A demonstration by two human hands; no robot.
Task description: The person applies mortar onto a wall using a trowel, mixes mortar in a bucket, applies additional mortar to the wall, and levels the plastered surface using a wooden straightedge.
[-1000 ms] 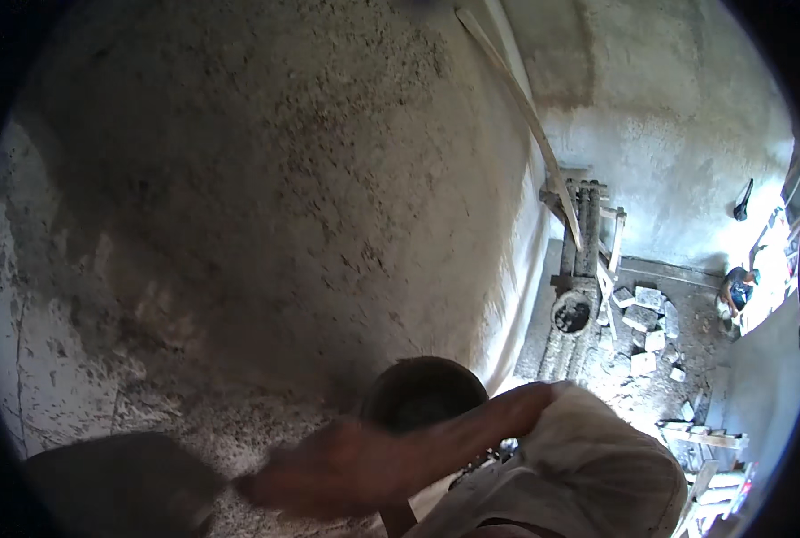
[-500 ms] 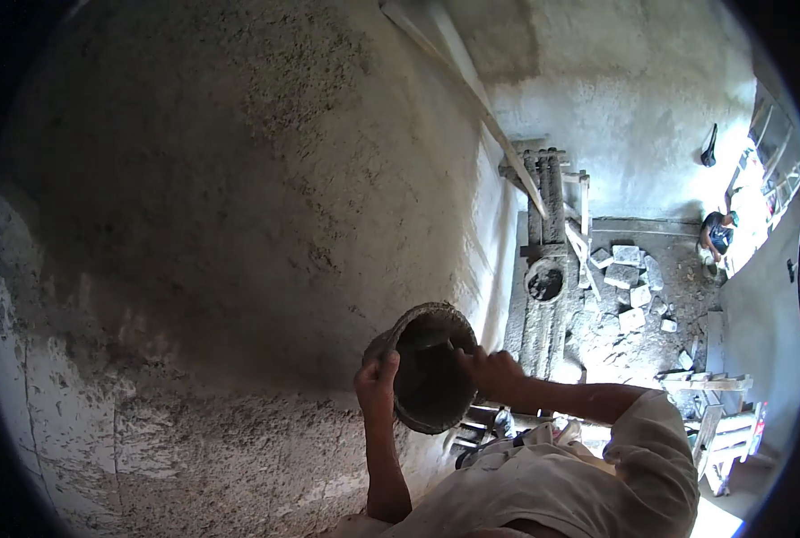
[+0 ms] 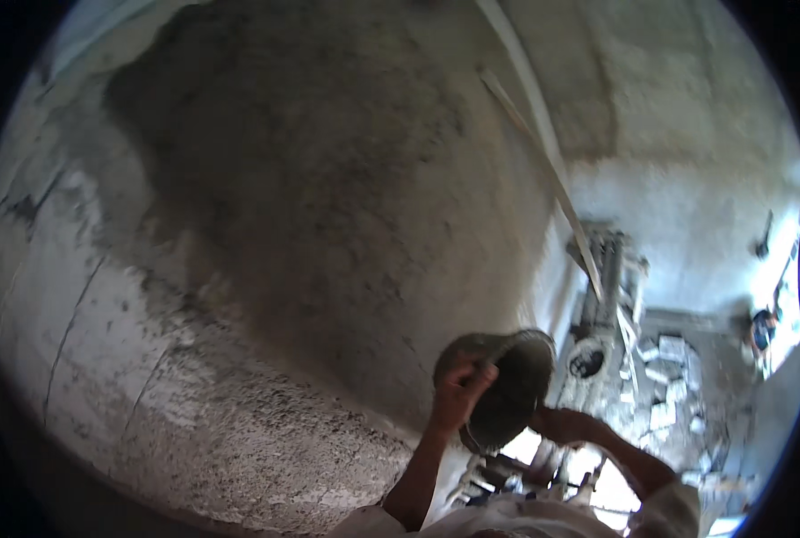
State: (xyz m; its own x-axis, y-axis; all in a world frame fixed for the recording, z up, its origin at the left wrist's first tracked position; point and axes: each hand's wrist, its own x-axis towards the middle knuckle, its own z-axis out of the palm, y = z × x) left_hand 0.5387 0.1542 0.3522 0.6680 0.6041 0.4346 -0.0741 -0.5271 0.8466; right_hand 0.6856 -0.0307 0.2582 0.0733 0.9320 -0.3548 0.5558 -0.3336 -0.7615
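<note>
Half a second ago the bucket (image 3: 512,390) showed its mouth nearly full to the view, with the right hand (image 3: 557,426) at its upper right rim; now it is tipped over, its mouth turned toward the right, and that hand has dropped to the lower right rim; the view has swung too, bringing in more of the pale, cracked plaster (image 3: 77,287) at the left — so part of the bucket's shift across the frame is probably the head's; judged from this, the work at this instant is in handling the bucket itself; the left hand (image 3: 458,390) is closed over its near left side, fingers and thumb bent around the rim; the right hand is up against the bucket, but its fingers are hidden, so I cannot tell whether it grips, only touches or holds a tool; the inside is too dark to read. The bucket is up off the floor, in front of the wall (image 3: 328,341) with its large dark patch (image 3: 265,161); beyond it a plank (image 3: 552,170) leans down to the scaffold (image 3: 606,269), which carries a 2nd bucket (image 3: 586,361) — well apart from the 2 hands; pale blocks (image 3: 665,381) lie past that, and 1 co-worker (image 3: 762,330) is at the far right.
</note>
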